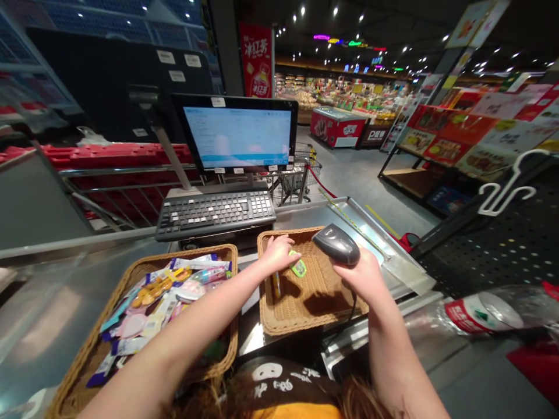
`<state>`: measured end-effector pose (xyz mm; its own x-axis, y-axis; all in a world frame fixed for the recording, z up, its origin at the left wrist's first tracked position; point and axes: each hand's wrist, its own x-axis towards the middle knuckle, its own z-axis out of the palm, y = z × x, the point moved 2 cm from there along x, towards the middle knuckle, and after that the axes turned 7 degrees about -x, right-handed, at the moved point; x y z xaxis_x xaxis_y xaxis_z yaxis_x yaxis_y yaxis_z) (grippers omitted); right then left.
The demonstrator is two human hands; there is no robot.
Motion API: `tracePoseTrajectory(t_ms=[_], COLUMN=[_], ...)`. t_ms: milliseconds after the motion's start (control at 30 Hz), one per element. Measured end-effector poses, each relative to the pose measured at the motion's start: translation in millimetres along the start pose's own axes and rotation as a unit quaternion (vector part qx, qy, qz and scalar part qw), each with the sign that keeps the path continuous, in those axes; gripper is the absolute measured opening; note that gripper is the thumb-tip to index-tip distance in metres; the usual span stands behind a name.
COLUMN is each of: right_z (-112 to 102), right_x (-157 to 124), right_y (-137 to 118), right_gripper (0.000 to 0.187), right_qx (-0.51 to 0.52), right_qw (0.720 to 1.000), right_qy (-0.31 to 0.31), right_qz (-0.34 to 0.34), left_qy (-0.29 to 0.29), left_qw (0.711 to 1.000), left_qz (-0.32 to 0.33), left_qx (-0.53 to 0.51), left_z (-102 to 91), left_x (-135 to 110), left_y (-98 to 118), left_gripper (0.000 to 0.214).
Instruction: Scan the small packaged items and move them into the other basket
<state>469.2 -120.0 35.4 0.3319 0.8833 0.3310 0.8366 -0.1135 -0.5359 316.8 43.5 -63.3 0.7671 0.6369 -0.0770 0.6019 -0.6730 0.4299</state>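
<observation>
My right hand (363,272) is wrapped round a dark grey barcode scanner (335,243), held above the right side of a wicker basket (271,327). Over the left side of the same basket, my left hand (280,254) has its thumb and fingers closed on a small bright green item (299,267); its exact kind is not clear. A thin yellowish item (276,286) lies against the basket's left wall. To the left, under my forearm, a larger wicker basket (234,279) holds many small colourful packets (163,302), partly hidden by the arm.
Behind the baskets stand a black keyboard (218,210) and a lit monitor (240,139). A metal counter (39,291) runs beneath. At right are a bottle with a red label (484,312) and a white hanger (506,189); a shopping cart (297,177) is beyond.
</observation>
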Motion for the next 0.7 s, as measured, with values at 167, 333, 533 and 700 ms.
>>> tracePoseTrajectory(t_ms=[167,333,533,700], right_z=[5,3,1,2], right_x=[6,12,8,9], right_y=[15,36,52,60], right_gripper=[0.016,0.013,0.010,0.008], right_qx=[0.009,0.002,0.020,0.049], right_qw=[0.999,0.998,0.997,0.996], right_qy=[-0.002,-0.013,-0.023,-0.025], right_qz=[0.033,0.060,0.070,0.064], left_qy=[-0.089,-0.147,-0.197,-0.194], left_qw=[0.995,0.977,0.947,0.947], left_qz=[0.008,0.112,0.185,0.144], left_qx=[0.051,0.109,0.171,0.212], left_z=[61.7,87.6,94.1,107.2], left_x=[36,43,51,55], left_y=[10,-5,-23,-31], left_gripper=[0.034,0.034,0.069,0.038])
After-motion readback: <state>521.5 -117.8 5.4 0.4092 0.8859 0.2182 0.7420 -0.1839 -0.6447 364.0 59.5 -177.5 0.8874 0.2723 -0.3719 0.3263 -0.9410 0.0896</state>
